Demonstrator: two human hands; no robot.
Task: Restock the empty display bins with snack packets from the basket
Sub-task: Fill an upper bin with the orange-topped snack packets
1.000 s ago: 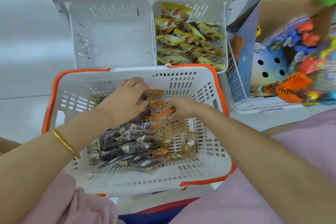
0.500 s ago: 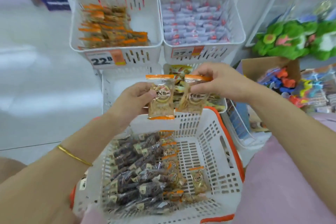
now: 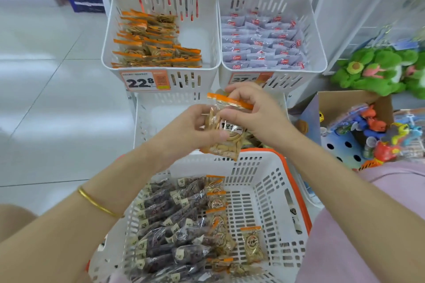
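Observation:
Both hands meet over the far rim of the white, orange-trimmed basket (image 3: 271,181). My left hand (image 3: 184,131) and my right hand (image 3: 255,110) together pinch orange-topped clear snack packets (image 3: 226,138), pressed into one stack. In the basket lie several dark packets (image 3: 170,220) on the left and several orange-topped ones (image 3: 251,244) in the middle. Above, the left display bin (image 3: 208,30) with the 22.8 tag holds orange-topped packets on its left side, bare on its right. The white bin (image 3: 147,119) below it looks empty.
The upper right bin (image 3: 318,37) is full of pale blue-grey packets. A cardboard box (image 3: 340,99) of colourful toys stands at the right, green plush toys (image 3: 377,69) behind it. White tiled floor (image 3: 50,89) spreads to the left. My pink-clothed knee (image 3: 368,225) is at lower right.
My hands lifted out of the basket holding packets, one in each hand, and have now brought them together into one stack. The view tilted up to the upper bins.

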